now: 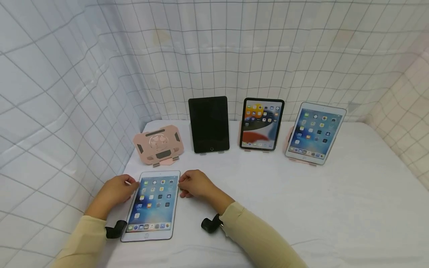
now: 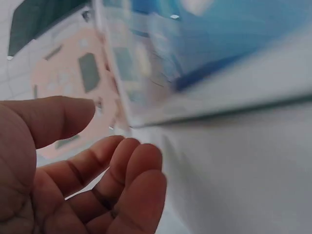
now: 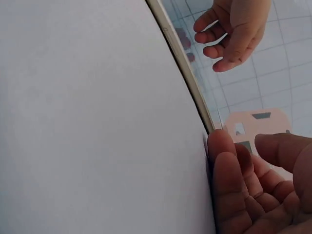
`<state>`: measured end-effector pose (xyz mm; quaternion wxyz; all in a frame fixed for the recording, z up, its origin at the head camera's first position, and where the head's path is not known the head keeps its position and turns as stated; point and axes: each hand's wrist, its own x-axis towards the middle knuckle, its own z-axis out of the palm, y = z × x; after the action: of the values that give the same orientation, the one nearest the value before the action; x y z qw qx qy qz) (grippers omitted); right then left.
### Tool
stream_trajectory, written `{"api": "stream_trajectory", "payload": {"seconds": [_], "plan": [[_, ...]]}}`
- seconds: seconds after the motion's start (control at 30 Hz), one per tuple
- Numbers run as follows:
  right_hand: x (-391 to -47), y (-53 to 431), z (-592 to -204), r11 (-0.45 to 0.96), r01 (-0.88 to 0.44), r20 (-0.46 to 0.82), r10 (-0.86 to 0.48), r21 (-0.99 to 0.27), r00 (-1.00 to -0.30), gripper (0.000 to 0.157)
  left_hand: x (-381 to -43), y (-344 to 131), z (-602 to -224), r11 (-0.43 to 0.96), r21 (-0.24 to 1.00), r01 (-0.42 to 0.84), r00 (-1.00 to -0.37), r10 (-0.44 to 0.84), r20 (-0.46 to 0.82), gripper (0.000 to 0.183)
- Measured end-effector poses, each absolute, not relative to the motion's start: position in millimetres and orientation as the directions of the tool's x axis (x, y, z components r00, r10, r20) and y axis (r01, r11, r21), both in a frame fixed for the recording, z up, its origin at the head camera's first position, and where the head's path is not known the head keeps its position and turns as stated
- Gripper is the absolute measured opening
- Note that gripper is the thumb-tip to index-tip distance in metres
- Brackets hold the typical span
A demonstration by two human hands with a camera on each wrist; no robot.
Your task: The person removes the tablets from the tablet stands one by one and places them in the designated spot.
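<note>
A white-framed tablet with a lit home screen lies face up on the white cloth at the front left. Beside its left edge is my left hand. In the left wrist view the thumb and loosely bent fingers stand apart, with nothing between them. My right hand is at the tablet's upper right edge. Its fingertips are against that edge in the right wrist view, while the thumb stays off it. Just behind the tablet stands a pink folding stand that bears nothing.
Along the back stand a dark-screened black tablet, a black-framed lit tablet and a white lit tablet, leaning on stands. White checked cloth hangs at the left, back and right. White cloth covers the table.
</note>
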<state>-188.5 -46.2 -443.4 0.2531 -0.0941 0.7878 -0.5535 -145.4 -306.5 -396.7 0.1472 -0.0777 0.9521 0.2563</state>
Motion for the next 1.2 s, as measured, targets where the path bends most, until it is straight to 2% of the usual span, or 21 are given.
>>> {"api": "stream_trajectory", "payload": {"seconds": [0.07, 0.17, 0.37, 0.53, 0.67, 0.8, 0.93, 1.2], "plan": [[-193, -36, -439, 0.357, 0.092, -0.261, -0.461, -0.93, -0.848, 0.007, -146, -298, -390, 0.876, 0.449, -0.178, -0.965, -0.067, -0.252, 0.039], [-203, -17, -431, 0.324, 0.033, -0.195, -0.483, -0.945, -0.854, 0.016, -148, -284, -379, 0.864, 0.493, -0.101, -0.989, -0.032, -0.147, 0.04], [-229, 28, -414, 0.294, -0.041, -0.089, -0.415, -0.955, -0.905, 0.026, -162, -257, -368, 0.771, 0.636, 0.034, -0.999, 0.051, -0.008, 0.035], [-252, 67, -405, 0.326, -0.092, -0.016, -0.315, -0.941, -0.949, 0.024, -182, -236, -361, 0.693, 0.712, 0.112, -0.994, 0.088, 0.071, 0.04], [-267, 87, -397, 0.335, -0.116, 0.04, -0.226, -0.935, -0.973, 0.018, -199, -223, -353, 0.643, 0.756, 0.123, -0.992, 0.08, 0.094, 0.045], [-280, 95, -393, 0.333, -0.176, 0.12, -0.181, -0.927, -0.976, 0.017, -216, -211, -352, 0.609, 0.782, 0.134, -0.991, 0.061, 0.123, 0.043], [-289, 92, -392, 0.399, -0.224, 0.168, -0.171, -0.889, -0.971, 0.015, -235, -198, -357, 0.574, 0.808, 0.132, -0.99, 0.031, 0.14, 0.04], [-308, 81, -382, 0.438, -0.287, 0.275, -0.092, -0.852, -0.957, 0.02, -263, -172, -361, 0.521, 0.837, 0.164, -0.977, -0.031, 0.211, 0.037]]}}
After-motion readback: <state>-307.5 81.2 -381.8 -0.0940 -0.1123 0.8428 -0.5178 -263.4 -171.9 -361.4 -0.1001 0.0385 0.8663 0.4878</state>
